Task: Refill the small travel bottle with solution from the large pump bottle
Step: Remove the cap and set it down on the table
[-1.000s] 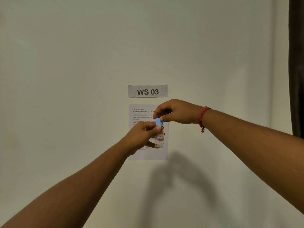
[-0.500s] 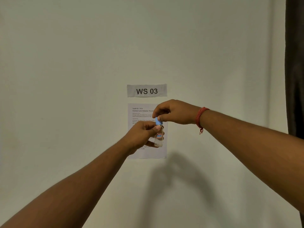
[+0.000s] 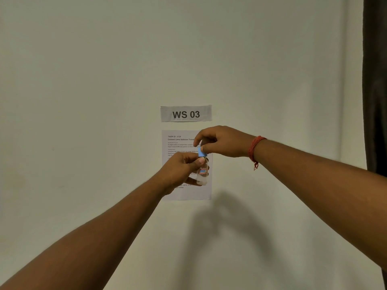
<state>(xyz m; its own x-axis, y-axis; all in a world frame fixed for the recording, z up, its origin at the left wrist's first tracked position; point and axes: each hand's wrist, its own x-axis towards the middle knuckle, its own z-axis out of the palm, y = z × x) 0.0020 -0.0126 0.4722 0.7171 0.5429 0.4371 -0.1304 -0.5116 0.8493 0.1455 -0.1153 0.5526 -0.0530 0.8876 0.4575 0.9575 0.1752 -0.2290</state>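
Against the pale wall (image 3: pixel 83 101), my left hand (image 3: pixel 180 170) grips the small travel bottle (image 3: pixel 202 173) upright. My right hand (image 3: pixel 224 142), directly above, pinches its blue cap (image 3: pixel 201 153).

the left hand (image 3: pixel 180 170) grips a small clear travel bottle (image 3: pixel 203 172) upright in front of a pale wall (image 3: pixel 83 80). the right hand (image 3: pixel 224 141), with a red thread bracelet (image 3: pixel 254 150) on its wrist, pinches the bottle's blue cap (image 3: pixel 201 152) from above. behind them hang a "ws 03" label (image 3: pixel 186 113) and a printed task sheet (image 3: pixel 178 143).
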